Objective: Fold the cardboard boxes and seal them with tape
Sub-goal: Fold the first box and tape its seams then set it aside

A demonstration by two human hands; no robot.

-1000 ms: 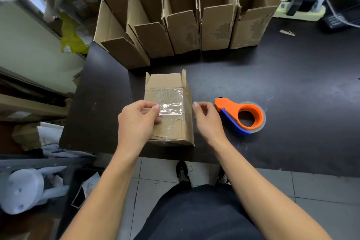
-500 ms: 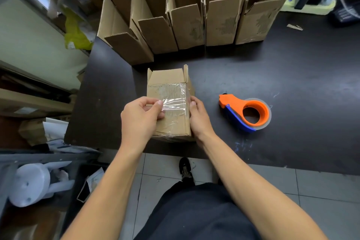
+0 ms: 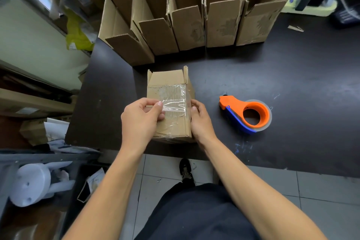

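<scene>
Bare forearms, dark garment [image 3: 194, 214], black shoe [image 3: 186, 171] with pale markings.

tape dispenser [image 3: 246, 116] right of box [image 3: 171, 101], open boxes [image 3: 194, 17] behind.
</scene>
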